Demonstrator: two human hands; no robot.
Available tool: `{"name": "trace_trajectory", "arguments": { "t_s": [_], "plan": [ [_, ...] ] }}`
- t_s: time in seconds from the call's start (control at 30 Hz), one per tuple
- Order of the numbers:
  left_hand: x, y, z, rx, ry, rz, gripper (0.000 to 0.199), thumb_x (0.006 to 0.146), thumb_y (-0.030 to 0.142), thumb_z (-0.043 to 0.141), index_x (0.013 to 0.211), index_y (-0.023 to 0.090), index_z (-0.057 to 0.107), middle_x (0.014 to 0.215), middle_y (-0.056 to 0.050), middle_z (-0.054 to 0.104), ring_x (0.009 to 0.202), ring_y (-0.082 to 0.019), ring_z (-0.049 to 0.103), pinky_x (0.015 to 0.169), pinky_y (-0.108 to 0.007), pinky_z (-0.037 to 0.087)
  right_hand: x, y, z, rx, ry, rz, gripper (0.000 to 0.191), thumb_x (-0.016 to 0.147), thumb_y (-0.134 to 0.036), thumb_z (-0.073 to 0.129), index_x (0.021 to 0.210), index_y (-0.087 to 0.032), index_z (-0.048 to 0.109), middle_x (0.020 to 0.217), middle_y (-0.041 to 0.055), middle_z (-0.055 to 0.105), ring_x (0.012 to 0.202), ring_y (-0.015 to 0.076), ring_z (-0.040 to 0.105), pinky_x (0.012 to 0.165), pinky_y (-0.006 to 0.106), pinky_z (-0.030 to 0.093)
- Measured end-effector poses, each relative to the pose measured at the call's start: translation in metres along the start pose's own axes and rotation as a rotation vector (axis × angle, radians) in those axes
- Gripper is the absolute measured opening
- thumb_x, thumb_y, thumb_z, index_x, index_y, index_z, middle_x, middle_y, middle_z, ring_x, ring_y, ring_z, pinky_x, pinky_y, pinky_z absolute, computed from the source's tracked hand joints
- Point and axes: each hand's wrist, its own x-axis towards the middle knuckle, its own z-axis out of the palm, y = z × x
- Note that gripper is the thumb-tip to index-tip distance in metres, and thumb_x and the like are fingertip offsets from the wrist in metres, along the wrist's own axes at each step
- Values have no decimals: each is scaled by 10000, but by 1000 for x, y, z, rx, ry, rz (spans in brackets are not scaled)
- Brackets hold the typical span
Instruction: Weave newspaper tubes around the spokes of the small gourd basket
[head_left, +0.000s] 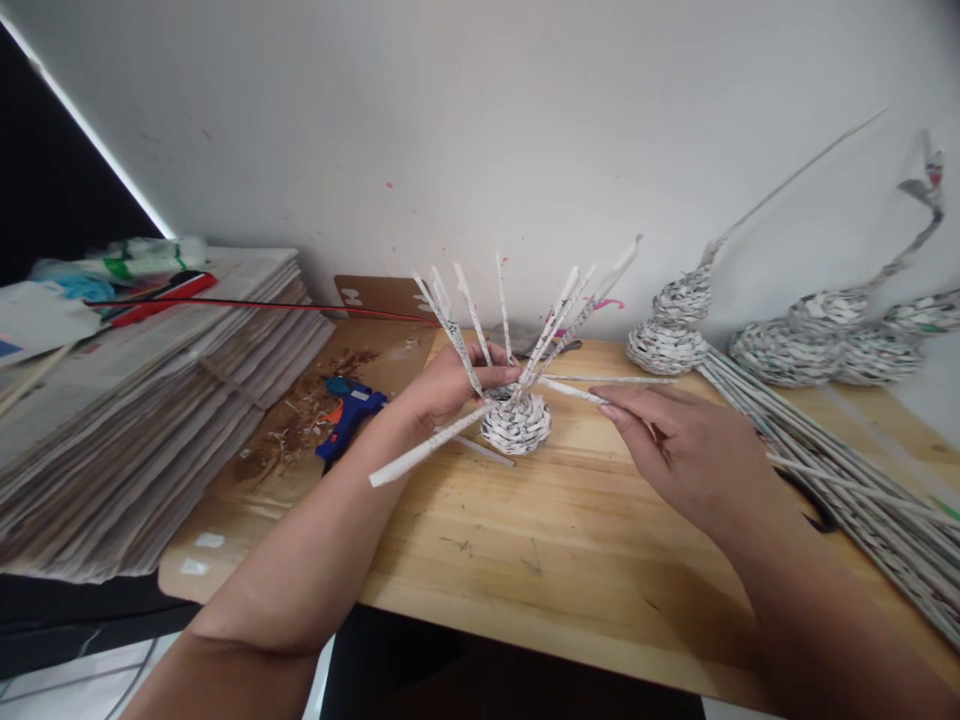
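Observation:
A small round weave of rolled newspaper [517, 426] sits on the wooden table, with several paper sticks fanning up out of its top. My left hand [457, 380] is closed at the top of the weave, its thumb pressed among the bases of the upright sticks. Between the thumb and fingers of my right hand [667, 430] is the end of a rolled paper strip [574, 389], which runs left to the weave. Another paper stick [427, 447] slants toward me under my left wrist. The left fingertips are partly hidden behind the sticks.
Blue glue gun [351, 420] and scraps lie on cardboard at left, beside a tall newspaper stack [247, 340]. Woven gourd shapes [667, 340] stand against the wall at right. A bundle of paper sticks [825, 480] stretches along the right side, near dark curved handles [814, 505].

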Motion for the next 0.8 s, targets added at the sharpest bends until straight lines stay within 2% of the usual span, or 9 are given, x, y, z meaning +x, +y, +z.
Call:
{"name": "trace_trajectory", "arguments": {
  "t_s": [0.17, 0.33, 0.6, 0.8],
  "plan": [
    [0, 0, -1, 62, 45, 13, 284, 631, 340, 839, 786, 147, 698, 736, -33, 671, 618, -120, 580, 561, -257, 434, 0, 0, 0, 22, -5, -7, 304, 988, -337, 462, 1122, -248, 720, 1044, 51, 762, 895, 246, 714, 738, 359, 518],
    [1, -2, -3, 154, 30, 54, 269, 669, 338, 814, 811, 144, 694, 717, -24, 659, 589, -107, 565, 539, -243, 440, -1, 1, 1, 12, -17, -4, 290, 989, -339, 463, 1109, -260, 715, 1033, 39, 767, 854, 239, 718, 703, 350, 509],
    [-2, 1, 1, 235, 34, 34, 255, 690, 337, 800, 813, 151, 677, 679, -3, 616, 545, -86, 521, 458, -207, 404, 0, 2, 1, -15, -61, -10, 283, 989, -343, 462, 1079, -249, 714, 1019, 40, 769, 830, 234, 717, 690, 338, 491],
    [-2, 1, 2, 251, -13, 10, 269, 691, 351, 803, 822, 148, 684, 720, -16, 645, 580, -97, 552, 485, -216, 420, 2, 1, 1, 13, -74, -6, 292, 990, -335, 455, 1071, -239, 719, 1012, 41, 771, 826, 227, 713, 693, 334, 484]
  ]
}}
